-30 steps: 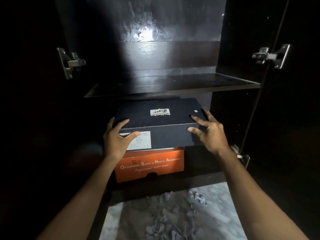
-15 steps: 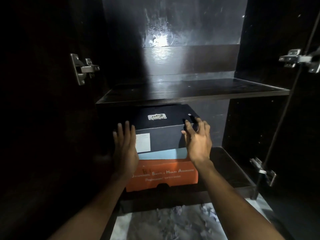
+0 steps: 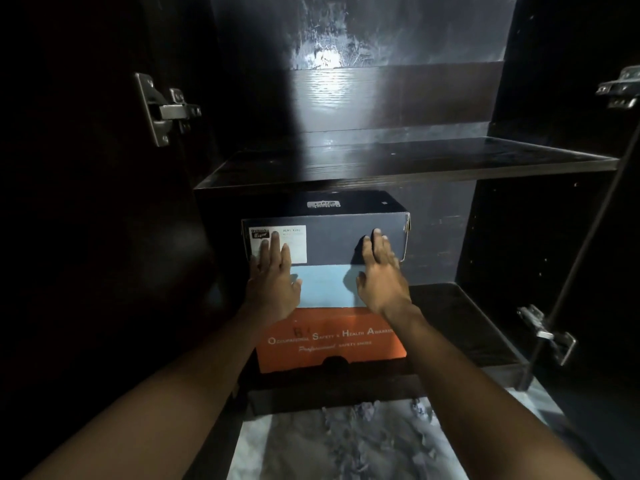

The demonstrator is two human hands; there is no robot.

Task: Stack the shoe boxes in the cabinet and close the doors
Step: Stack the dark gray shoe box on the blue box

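Both flat hands, left hand (image 3: 273, 277) and right hand (image 3: 381, 275), press the navy box (image 3: 346, 242), stacked on the orange box (image 3: 332, 341) inside the cabinet (image 3: 408, 161).

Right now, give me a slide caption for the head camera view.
Both hands, left hand and right hand, press flat on the dark navy cardboard shoe box stacked atop the orange cardboard shoe box.

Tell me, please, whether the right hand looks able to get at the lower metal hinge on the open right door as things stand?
Probably yes. The right hand lies flat on the dark blue shoe box, holding nothing, and the lower metal hinge sits to its right with only open cabinet space between them.
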